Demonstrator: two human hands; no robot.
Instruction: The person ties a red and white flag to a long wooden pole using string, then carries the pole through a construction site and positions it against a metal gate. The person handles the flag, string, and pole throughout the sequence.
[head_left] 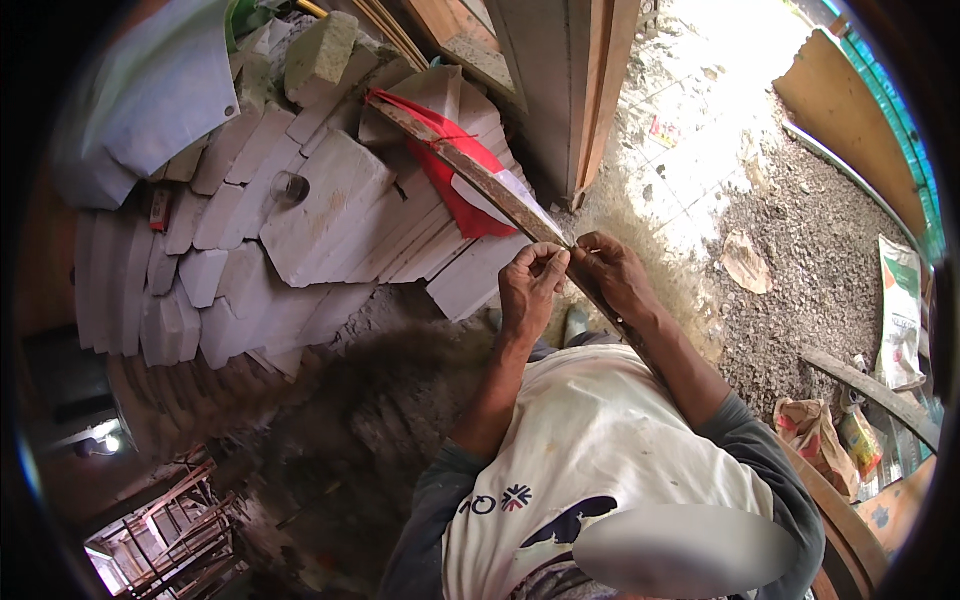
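A long, narrow wooden stick point(475, 177) slants from the stacked blocks down to my body, passing between my hands. Along its upper part hangs a red and white cloth point(445, 170), like a flag, fastened at the stick's far end. My left hand point(533, 290) is closed in a pinch at the stick's edge, by the cloth's near white corner. Right against it, my right hand point(615, 278) has its fingertips pinched together over the stick. What lies between the fingertips of either hand is too small to tell. Below the hands, the stick runs along my right forearm.
Pale blocks point(330, 200) are stacked at the left, with a roll of clear tape point(290, 187) on them. A wooden door frame point(590, 100) stands ahead. Gravel point(770, 310), a white sack point(900, 315) and a paper bag point(815, 440) lie to the right.
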